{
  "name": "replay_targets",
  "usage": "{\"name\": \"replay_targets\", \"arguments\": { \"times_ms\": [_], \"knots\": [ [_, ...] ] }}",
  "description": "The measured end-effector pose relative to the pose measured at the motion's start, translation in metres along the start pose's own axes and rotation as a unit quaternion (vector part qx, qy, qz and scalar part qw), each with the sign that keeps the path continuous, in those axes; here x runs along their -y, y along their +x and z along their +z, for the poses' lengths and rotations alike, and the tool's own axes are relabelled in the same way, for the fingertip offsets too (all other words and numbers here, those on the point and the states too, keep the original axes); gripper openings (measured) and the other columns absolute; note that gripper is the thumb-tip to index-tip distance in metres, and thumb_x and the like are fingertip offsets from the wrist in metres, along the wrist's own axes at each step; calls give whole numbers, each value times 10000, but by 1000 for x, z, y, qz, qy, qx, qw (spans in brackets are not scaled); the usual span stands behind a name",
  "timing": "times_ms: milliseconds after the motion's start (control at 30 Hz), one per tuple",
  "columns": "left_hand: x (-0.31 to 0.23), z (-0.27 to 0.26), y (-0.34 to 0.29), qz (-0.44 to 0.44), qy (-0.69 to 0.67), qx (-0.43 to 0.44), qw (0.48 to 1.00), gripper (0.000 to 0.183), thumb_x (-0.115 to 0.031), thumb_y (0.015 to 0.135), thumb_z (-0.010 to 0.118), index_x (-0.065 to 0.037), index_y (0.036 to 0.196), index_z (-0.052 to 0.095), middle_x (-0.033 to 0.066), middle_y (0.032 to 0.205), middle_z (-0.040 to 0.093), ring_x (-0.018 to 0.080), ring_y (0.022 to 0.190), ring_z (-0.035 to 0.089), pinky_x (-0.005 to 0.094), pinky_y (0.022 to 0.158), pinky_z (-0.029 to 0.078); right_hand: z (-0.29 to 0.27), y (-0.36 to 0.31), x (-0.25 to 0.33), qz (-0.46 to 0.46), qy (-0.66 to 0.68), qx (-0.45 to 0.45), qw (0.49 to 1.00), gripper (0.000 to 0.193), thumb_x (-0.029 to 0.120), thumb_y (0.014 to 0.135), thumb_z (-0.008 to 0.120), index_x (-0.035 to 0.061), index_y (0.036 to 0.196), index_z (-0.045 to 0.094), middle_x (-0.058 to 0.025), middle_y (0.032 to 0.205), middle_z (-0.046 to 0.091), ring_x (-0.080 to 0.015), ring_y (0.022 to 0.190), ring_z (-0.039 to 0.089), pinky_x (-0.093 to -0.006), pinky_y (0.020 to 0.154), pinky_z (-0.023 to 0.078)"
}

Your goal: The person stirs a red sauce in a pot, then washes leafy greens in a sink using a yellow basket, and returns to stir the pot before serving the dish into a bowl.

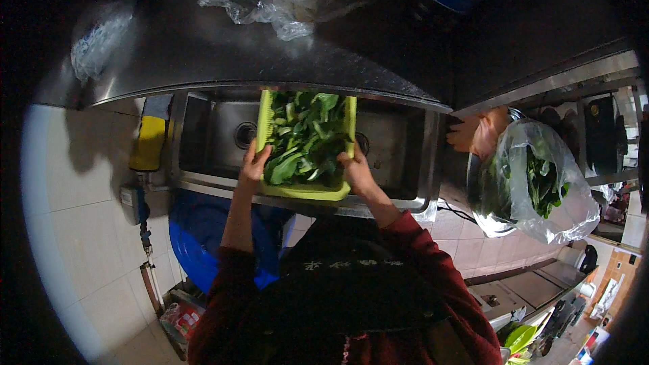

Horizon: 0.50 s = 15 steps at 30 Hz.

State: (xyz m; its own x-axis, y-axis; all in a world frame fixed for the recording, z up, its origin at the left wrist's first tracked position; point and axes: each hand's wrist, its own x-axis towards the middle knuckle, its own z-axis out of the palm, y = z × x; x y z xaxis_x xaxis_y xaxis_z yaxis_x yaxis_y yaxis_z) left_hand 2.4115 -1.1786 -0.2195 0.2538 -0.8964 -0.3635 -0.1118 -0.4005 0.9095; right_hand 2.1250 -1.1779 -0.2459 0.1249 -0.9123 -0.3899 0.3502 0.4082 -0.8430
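Note:
A lime-green plastic basket rests over the middle of the double sink, between its two basins. Loose dark leafy greens with pale stems fill it. On the basket's near left side, my left hand is closed around the rim. At the near right corner my right hand grips the rim, its thumb by the leaves. Both forearms reach up from below in dark red sleeves.
The steel sink has a drain in each basin. A yellow-and-grey cloth hangs left. A clear bag of greens stands right, beside a pinkish-tan shape I cannot identify. A blue tub sits below; plastic bags lie on the shelf.

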Motion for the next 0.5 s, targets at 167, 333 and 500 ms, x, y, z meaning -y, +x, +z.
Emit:
{"name": "replay_targets", "arguments": {
  "times_ms": [167,333,500],
  "knots": [
    [15,-57,-12,31,9,50,998,506,-277,943,628,-60,1370,464,79,1262,565,188,1135,544,323,964,412,36,-4,-45,25,63,106,992,669,11,934,484,146,1525,203,9,1191,518,-114,1026,485,-256,887,415],
    [26,-69,-18,-7,37,66,997,572,-304,946,621,-54,1418,416,82,1319,544,209,1202,521,344,1011,396,40,-10,-73,13,17,115,993,679,34,970,467,150,1543,121,-13,1319,450,-137,1103,463,-285,940,401],
    [11,-59,-24,60,43,57,996,445,-329,926,632,-36,1241,521,63,1076,608,156,990,541,306,889,426,37,-13,-64,37,50,129,990,704,36,965,476,155,1545,97,-41,1389,420,-165,1191,442,-306,983,388]
  ]
}}
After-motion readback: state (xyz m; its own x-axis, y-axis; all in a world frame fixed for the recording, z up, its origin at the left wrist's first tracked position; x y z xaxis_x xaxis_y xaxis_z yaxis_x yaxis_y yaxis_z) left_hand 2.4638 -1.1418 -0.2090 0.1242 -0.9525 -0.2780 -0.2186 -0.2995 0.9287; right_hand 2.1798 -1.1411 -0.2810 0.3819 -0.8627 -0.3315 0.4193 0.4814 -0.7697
